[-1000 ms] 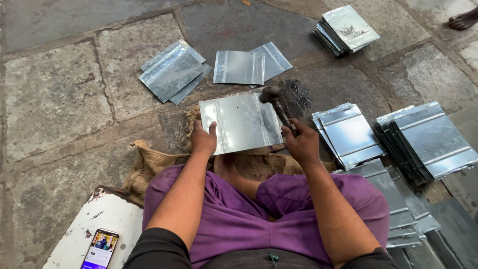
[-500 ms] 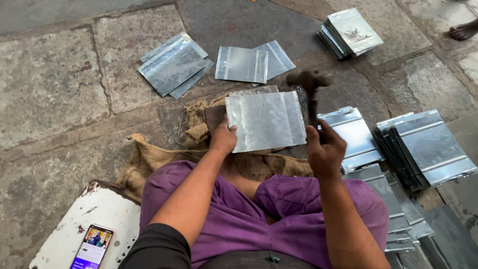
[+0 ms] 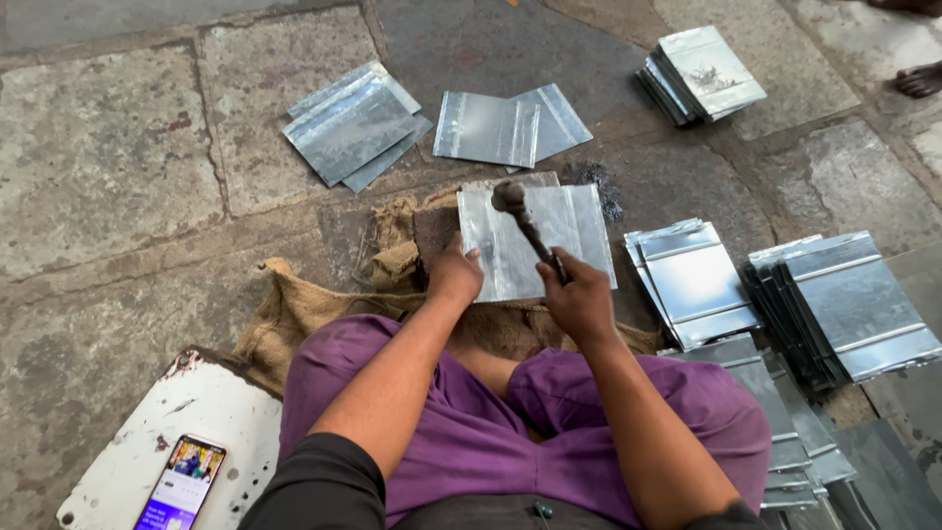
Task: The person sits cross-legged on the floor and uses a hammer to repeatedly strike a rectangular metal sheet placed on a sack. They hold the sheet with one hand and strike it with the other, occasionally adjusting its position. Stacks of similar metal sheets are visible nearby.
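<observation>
At 8 o'clock, a phone [image 3: 182,483] on a white board [image 3: 147,432]. Left hand [image 3: 454,278] pressed flat on the near-left edge of the metal sheet [image 3: 579,240], centre, over burlap sacking [image 3: 294,314]. Right hand [image 3: 579,299] closed around a hammer [image 3: 525,221] (head resting at the sheet's 11 o'clock corner). At 3 o'clock, ribbed sheet stacks [image 3: 854,299] on the stone floor [image 3: 98,177].
</observation>
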